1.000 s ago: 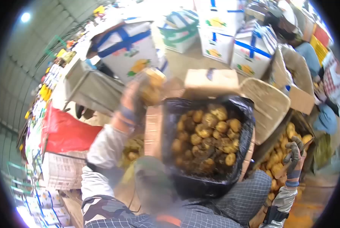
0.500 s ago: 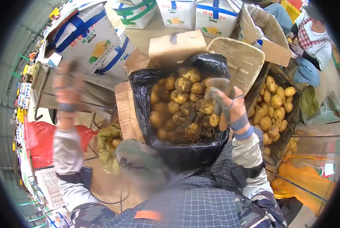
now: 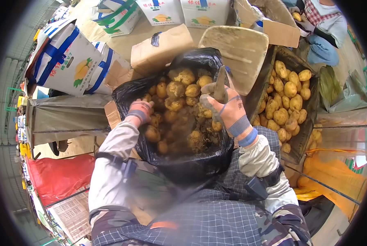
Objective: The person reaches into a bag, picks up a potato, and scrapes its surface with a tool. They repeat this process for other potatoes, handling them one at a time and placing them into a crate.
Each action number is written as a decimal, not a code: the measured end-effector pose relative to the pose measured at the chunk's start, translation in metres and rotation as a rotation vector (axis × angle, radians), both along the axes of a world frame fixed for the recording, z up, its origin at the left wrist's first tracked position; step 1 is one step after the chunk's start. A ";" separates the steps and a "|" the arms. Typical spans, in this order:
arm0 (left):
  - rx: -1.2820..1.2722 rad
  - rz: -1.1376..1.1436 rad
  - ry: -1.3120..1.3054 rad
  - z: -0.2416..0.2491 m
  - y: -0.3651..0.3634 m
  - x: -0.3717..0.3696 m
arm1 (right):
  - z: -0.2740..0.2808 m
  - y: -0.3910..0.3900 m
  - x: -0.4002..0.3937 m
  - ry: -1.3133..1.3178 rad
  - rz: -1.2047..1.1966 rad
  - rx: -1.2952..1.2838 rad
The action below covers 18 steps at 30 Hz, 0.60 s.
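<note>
Reaching into the black bag (image 3: pixel 200 164) of muddy potatoes (image 3: pixel 179 88), my left hand (image 3: pixel 140 111) grabs one while my right hand (image 3: pixel 226 108) squeezes a small tool (image 3: pixel 220 84) ready.

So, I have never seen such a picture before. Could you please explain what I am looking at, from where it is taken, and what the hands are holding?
The picture comes from a camera worn on a person's head, looking down at their own two gloved hands. The round, bent edges come from the wide lens. In front of the person is a black bag set in a cardboard box and full of dirty, yellow-brown round produce. The left hand reaches into the bag among them. The right hand is above the pile and grips a narrow dark tool; what it is I cannot tell. To the right stands an open crate of cleaner pieces. Taped white boxes stand behind. Another person sits at the upper right.
</note>
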<state>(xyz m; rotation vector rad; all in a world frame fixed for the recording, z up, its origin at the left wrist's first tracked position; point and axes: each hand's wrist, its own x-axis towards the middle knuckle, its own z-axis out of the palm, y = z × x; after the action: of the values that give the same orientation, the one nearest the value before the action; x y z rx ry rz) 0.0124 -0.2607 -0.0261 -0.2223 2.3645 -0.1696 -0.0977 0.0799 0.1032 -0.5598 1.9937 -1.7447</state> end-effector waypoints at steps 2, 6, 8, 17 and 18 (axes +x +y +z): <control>0.454 0.308 0.290 0.038 0.011 0.006 | 0.003 -0.002 0.001 -0.034 0.009 0.040; 1.566 0.967 0.611 0.116 0.052 0.025 | -0.002 -0.009 0.005 -0.067 0.117 -0.005; 1.789 0.885 0.718 0.129 0.074 0.041 | -0.009 -0.015 0.009 0.025 0.167 0.087; 2.035 1.349 0.644 0.127 0.118 0.059 | -0.006 -0.025 0.036 0.314 0.303 0.411; 2.022 1.366 0.630 0.129 0.122 0.060 | 0.006 -0.026 0.038 0.366 0.333 0.520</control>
<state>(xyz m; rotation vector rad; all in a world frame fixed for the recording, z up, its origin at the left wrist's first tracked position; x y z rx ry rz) 0.0721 -0.1385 0.1027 -0.7392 1.1861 2.8260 -0.0593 0.0542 0.1091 -1.0038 2.3127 -0.9231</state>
